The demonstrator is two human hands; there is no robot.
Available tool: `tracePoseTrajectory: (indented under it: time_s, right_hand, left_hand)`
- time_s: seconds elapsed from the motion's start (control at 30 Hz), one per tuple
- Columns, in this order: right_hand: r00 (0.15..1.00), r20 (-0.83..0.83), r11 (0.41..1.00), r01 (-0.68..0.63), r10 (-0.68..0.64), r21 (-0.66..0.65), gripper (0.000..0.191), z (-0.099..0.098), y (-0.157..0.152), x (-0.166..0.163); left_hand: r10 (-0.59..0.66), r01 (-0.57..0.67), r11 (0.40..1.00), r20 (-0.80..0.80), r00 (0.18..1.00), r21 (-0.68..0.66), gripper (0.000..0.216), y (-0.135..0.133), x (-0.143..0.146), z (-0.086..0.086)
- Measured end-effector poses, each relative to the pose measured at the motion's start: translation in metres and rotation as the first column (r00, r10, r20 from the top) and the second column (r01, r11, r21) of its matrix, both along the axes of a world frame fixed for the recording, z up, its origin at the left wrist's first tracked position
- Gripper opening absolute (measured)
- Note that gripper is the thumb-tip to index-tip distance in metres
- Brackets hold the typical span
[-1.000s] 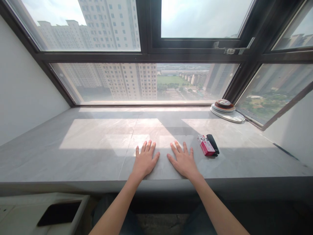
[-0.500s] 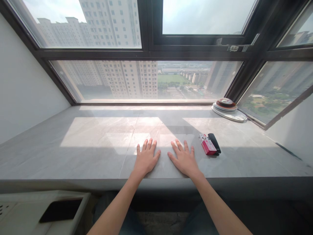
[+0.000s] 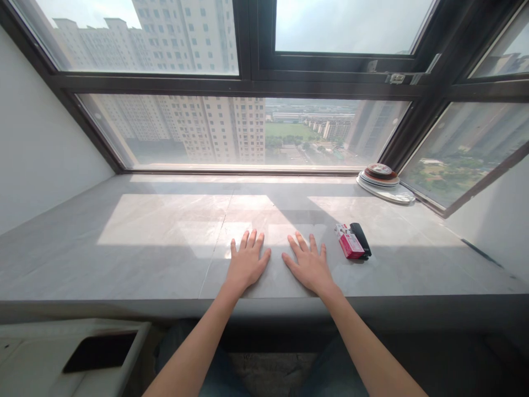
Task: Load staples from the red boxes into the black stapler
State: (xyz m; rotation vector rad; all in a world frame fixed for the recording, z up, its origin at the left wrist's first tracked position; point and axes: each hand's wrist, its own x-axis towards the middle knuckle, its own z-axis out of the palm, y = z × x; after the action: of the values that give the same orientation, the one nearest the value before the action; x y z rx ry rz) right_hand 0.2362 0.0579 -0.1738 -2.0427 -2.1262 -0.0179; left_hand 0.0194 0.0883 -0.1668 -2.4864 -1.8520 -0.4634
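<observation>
My left hand (image 3: pixel 247 262) lies flat, palm down, on the grey stone window ledge (image 3: pixel 144 248), fingers spread and holding nothing. My right hand (image 3: pixel 309 264) rests the same way just beside it, fingers stretched out and empty. A small red and white box (image 3: pixel 349 243) lies on the ledge a short way right of my right hand, untouched. A black lighter-shaped object (image 3: pixel 361 239) lies against the box's right side.
A stack of round plates (image 3: pixel 384 184) sits at the back right corner by the window frame. Large dark-framed windows (image 3: pixel 248 82) run behind the ledge. A white unit with a dark opening (image 3: pixel 99 350) stands low at the left.
Both hands stay flat in the same spots on the ledge. The view has tilted slightly, shifting everything a little upward in the picture.
</observation>
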Motion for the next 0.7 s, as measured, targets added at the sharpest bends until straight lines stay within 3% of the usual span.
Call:
tracePoseTrajectory:
  time_s: [0.7]
  right_hand:
    - [0.998, -0.015, 0.997, 0.063, -0.063, 0.04, 0.065, 0.003, -0.027, -0.009]
  left_hand:
    - [0.042, -0.041, 0.999, -0.043, 0.998, 0.017, 0.06, -0.041, 0.006, 0.003]
